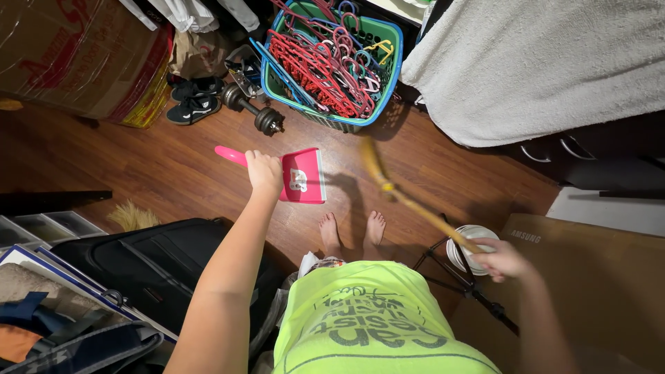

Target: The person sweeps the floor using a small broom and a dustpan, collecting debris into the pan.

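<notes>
My left hand (264,171) grips the handle of a pink dustpan (303,176), held above the wooden floor with its pan pointing right. My right hand (502,260) is closed around a yellow-brown broom stick (409,202), which slants up-left and is blurred at its far end near the dustpan. My bare feet (352,230) stand on the floor below the dustpan. I wear a bright yellow-green shirt.
A blue-green basket (388,76) full of coloured hangers stands at the top, with a dumbbell (252,109) and black shoes (194,100) left of it. A black suitcase (145,266) lies at left. A grey towel (533,62) drapes over dark drawers at right; a cardboard box (603,277) sits at lower right.
</notes>
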